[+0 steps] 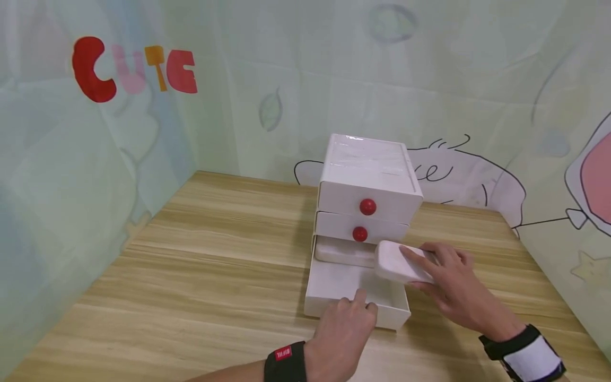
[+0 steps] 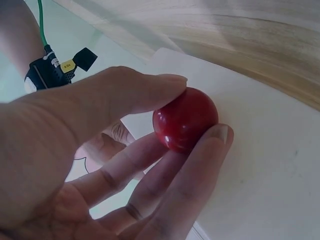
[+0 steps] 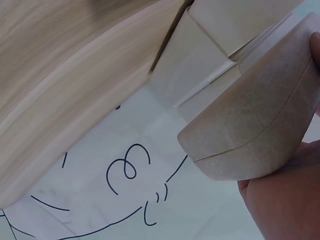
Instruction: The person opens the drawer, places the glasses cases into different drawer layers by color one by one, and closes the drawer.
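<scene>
A white drawer cabinet (image 1: 369,159) stands on the table with its bottom drawer (image 1: 334,281) pulled out. My left hand (image 1: 343,329) is at that drawer's front. In the left wrist view its thumb and fingers pinch the drawer's round red knob (image 2: 185,120), which is hidden in the head view. My right hand (image 1: 458,286) grips a pale, rounded oblong case (image 1: 398,262) over the drawer's right side. A thin seam runs along this case in the right wrist view. Another pale rounded block (image 1: 341,252) lies at the back of the open drawer.
Above the open drawer, the middle drawer (image 1: 334,225) sticks out slightly and the top drawer (image 1: 339,199) is closed; each has a red knob. The wooden table (image 1: 215,265) extends around the cabinet. A printed cloth backdrop (image 1: 267,69) rises behind and at both sides.
</scene>
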A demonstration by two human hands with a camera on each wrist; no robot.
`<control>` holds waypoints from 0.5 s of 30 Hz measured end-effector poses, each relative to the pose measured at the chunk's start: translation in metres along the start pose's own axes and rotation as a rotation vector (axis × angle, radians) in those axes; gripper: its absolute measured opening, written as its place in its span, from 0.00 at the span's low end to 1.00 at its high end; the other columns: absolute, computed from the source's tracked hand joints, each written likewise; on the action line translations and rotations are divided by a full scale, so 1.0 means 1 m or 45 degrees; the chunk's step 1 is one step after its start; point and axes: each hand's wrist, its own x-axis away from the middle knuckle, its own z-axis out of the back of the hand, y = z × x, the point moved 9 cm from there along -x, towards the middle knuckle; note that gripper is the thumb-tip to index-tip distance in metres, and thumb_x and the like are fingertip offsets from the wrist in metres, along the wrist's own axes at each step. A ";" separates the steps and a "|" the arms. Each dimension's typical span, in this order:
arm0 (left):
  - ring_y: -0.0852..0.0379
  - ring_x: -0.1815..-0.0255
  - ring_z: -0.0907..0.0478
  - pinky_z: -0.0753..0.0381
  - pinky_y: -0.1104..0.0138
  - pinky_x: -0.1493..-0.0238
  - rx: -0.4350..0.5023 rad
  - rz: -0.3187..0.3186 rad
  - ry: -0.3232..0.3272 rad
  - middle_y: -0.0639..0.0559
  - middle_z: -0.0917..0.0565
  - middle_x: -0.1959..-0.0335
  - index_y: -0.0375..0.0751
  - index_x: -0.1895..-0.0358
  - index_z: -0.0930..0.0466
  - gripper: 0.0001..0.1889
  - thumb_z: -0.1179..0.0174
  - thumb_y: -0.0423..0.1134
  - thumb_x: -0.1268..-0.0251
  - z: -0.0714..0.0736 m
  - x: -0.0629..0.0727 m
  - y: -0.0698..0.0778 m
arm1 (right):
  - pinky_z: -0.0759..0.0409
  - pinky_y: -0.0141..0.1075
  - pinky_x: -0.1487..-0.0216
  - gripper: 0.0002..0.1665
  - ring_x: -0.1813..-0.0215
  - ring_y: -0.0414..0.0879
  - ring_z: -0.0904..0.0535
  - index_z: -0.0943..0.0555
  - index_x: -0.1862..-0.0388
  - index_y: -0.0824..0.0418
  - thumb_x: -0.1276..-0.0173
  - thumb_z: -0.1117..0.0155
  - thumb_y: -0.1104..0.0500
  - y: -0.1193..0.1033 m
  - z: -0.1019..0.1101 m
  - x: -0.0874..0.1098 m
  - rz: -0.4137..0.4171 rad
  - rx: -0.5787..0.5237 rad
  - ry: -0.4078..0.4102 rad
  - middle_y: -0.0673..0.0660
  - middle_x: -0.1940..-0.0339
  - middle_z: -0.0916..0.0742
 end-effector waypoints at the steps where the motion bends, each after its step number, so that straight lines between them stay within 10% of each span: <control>1: 0.58 0.78 0.22 0.24 0.71 0.79 -0.004 -0.001 -0.004 0.54 0.24 0.71 0.47 0.67 0.17 0.15 0.21 0.42 0.57 0.000 0.000 0.000 | 0.41 0.62 0.41 0.46 0.37 0.63 0.29 0.32 0.23 0.43 0.39 0.25 0.57 -0.001 0.000 -0.001 0.006 -0.004 -0.001 0.63 0.40 0.23; 15: 0.58 0.77 0.20 0.23 0.71 0.79 -0.010 0.016 -0.038 0.54 0.23 0.70 0.48 0.65 0.16 0.15 0.21 0.42 0.55 -0.002 -0.001 0.000 | 0.40 0.59 0.41 0.45 0.36 0.61 0.28 0.31 0.23 0.43 0.39 0.24 0.54 -0.017 -0.007 -0.015 0.043 -0.025 -0.038 0.61 0.40 0.23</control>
